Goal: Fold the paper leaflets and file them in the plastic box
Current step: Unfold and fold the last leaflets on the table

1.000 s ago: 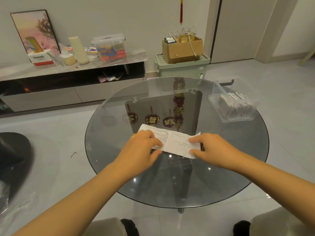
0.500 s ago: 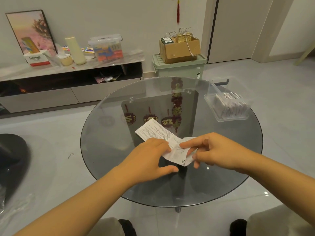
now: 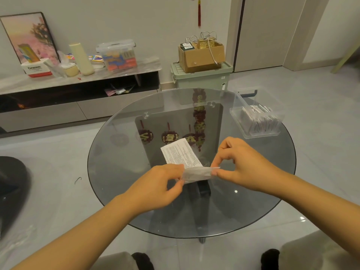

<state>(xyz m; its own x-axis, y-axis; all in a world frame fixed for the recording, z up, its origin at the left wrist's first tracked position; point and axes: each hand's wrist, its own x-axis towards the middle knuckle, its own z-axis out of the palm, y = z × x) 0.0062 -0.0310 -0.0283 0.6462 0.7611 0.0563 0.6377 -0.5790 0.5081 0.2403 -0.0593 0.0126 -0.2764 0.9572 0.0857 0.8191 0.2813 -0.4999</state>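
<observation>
A white printed paper leaflet is held just above the round glass table, its near end bent up toward me. My left hand pinches the near left part of the leaflet. My right hand pinches the raised near right corner between thumb and forefinger. The clear plastic box stands at the table's far right edge, holding several folded leaflets upright.
Behind the table are a low TV cabinet with a lidded plastic tub, a cream bottle and a tissue box, and a green bin carrying a cardboard box. A dark round seat sits at left. My knees show at the bottom edge.
The leaflet lay flat under both hands, then turned lengthwise away from me. Its near end has been lifted off the glass and folded upward by both hands.
</observation>
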